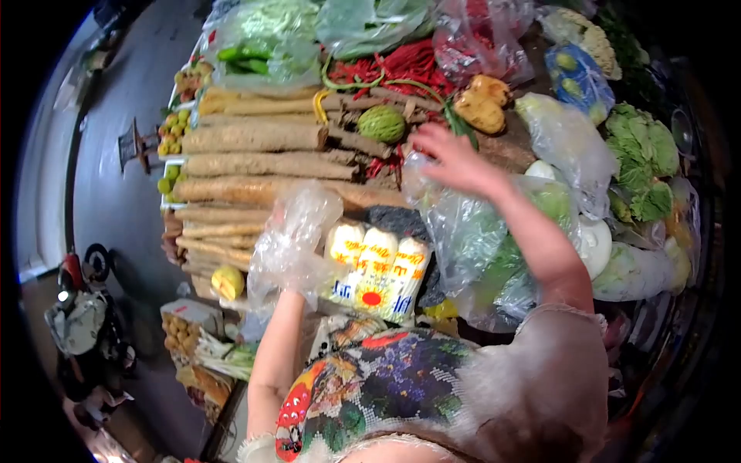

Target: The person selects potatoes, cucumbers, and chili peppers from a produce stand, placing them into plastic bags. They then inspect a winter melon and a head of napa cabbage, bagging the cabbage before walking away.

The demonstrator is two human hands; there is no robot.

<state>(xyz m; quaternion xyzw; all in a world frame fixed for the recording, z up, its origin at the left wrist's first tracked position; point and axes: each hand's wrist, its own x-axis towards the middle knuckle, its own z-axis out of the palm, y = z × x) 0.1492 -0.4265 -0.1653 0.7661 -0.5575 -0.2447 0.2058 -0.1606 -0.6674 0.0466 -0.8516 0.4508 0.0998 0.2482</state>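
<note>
My left hand (295,270) is wrapped in a crumpled clear plastic bag (309,212) and seems to hold it; the film blurs the fingers. Just right of it lies a printed pack of white rolls (376,270) with a red sun mark. Fingers apart, my right hand (455,160) reaches over the edge of a clear bag of greens (502,239); nothing shows in its grasp. Beyond its fingertips are a striped green round fruit (381,123), dried red chillies (405,65) and a knobbly yellow root (481,106). Long brown roots (255,137) lie in rows to the left.
Bagged green vegetables (266,46) line the far side. Cabbage (642,147), a cauliflower (583,38) and more bagged produce sit at right. Small round fruits (174,131) stand along the left edge. A motorbike (81,320) is on the floor at left.
</note>
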